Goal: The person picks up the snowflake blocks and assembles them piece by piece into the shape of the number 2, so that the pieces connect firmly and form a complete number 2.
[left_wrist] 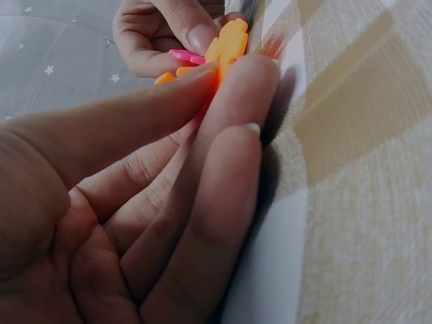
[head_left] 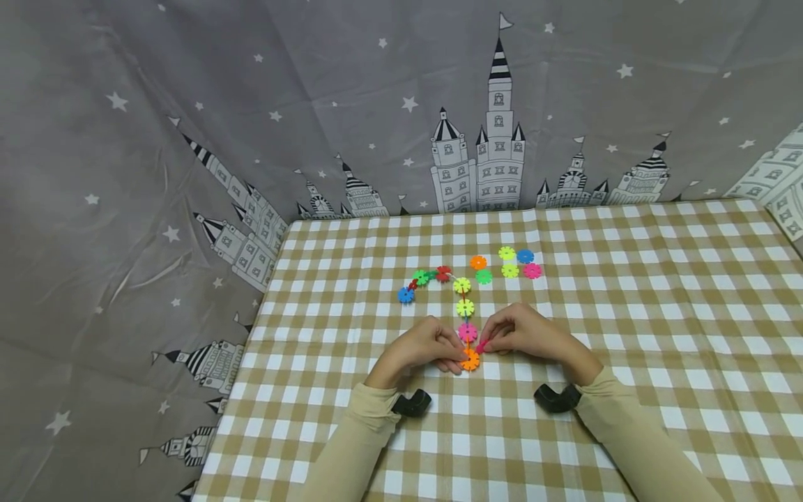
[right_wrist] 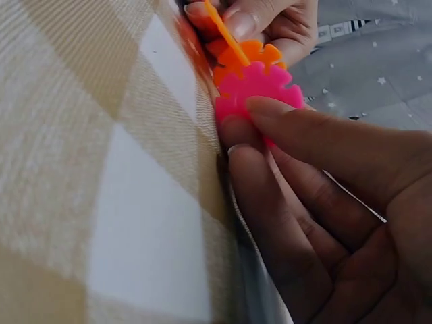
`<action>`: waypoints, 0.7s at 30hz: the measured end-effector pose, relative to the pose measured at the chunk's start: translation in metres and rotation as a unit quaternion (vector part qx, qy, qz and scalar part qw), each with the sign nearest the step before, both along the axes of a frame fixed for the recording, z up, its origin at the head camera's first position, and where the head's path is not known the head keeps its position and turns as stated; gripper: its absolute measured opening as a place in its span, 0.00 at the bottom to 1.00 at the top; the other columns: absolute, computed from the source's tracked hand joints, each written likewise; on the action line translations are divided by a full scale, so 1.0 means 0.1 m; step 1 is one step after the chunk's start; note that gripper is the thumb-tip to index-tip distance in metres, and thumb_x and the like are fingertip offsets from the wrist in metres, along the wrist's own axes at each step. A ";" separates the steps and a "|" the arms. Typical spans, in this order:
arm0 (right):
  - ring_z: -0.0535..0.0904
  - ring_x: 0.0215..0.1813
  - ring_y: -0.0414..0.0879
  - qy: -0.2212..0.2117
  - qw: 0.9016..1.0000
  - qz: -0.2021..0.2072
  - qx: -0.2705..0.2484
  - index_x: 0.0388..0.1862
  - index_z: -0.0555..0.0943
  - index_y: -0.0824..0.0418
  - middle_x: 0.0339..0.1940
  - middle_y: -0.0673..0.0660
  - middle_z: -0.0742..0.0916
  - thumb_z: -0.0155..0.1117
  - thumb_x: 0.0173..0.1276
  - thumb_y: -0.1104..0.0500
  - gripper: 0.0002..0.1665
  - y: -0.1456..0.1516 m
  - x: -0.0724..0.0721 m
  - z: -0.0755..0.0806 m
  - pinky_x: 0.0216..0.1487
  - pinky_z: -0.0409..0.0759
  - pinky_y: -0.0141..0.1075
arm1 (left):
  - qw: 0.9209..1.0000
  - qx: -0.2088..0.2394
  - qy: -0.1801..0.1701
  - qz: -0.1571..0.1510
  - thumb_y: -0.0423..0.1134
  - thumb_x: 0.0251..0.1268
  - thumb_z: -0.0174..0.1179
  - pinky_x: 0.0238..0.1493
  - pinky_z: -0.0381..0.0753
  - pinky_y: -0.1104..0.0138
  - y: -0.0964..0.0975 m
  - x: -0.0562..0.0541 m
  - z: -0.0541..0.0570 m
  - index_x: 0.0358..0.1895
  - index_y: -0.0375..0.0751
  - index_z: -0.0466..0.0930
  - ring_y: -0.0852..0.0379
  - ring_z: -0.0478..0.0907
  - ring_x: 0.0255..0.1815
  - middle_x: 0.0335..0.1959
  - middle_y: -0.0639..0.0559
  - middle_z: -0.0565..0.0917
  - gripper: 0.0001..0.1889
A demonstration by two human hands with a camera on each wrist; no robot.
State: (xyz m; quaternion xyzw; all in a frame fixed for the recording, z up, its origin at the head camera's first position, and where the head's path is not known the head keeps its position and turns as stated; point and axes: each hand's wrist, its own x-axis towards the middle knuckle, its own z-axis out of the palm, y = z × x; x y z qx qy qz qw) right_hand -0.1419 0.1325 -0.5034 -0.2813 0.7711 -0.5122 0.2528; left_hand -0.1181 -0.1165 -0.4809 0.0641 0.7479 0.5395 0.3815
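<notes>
A curved chain of notched plastic flower discs lies on the tablecloth, running from a blue disc (head_left: 406, 295) past green, red and yellow ones to a pink disc (head_left: 467, 332). At its near end is an orange disc (head_left: 472, 360), which my left hand (head_left: 425, 345) pinches between thumb and fingers. Another orange disc stands crosswise to it in the right wrist view. My right hand (head_left: 523, 333) grips a loose-edged pink disc (right_wrist: 253, 88) by thumb and forefinger, its rim close beside the orange disc. In the left wrist view that pink disc shows edge-on, partly hidden by fingers.
Behind the hands lie several separate discs, among them an orange disc (head_left: 479, 263), a green disc (head_left: 484, 277) and a blue disc (head_left: 525, 256). A checked tablecloth (head_left: 659, 293) covers the table. A grey curtain (head_left: 351, 90) with castles hangs at the back and left.
</notes>
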 end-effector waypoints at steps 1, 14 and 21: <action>0.88 0.35 0.41 0.001 1.000 -0.001 0.000 0.36 0.89 0.61 0.34 0.55 0.93 0.76 0.65 0.61 0.04 0.00 0.00 0.00 0.39 0.84 0.29 | 1.000 0.001 -0.001 -0.001 0.29 0.70 0.65 0.28 0.86 0.70 0.00 0.00 0.00 0.40 0.27 0.87 0.60 0.87 0.23 0.29 0.39 0.91 0.06; 0.88 0.37 0.40 0.018 1.000 0.001 0.011 0.35 0.91 0.57 0.35 0.52 0.93 0.76 0.65 0.60 0.02 -0.04 0.00 0.04 0.42 0.85 0.30 | 1.000 0.004 -0.011 -0.005 0.26 0.70 0.63 0.27 0.86 0.71 -0.01 -0.03 -0.01 0.40 0.25 0.84 0.60 0.87 0.22 0.28 0.40 0.90 0.05; 0.89 0.36 0.40 -0.008 1.000 0.000 -0.018 0.36 0.90 0.61 0.36 0.57 0.93 0.76 0.65 0.62 0.03 -0.03 0.00 -0.03 0.40 0.85 0.30 | 1.000 0.006 -0.010 -0.009 0.27 0.70 0.63 0.29 0.87 0.71 0.00 -0.03 -0.02 0.42 0.24 0.84 0.62 0.87 0.23 0.31 0.36 0.90 0.06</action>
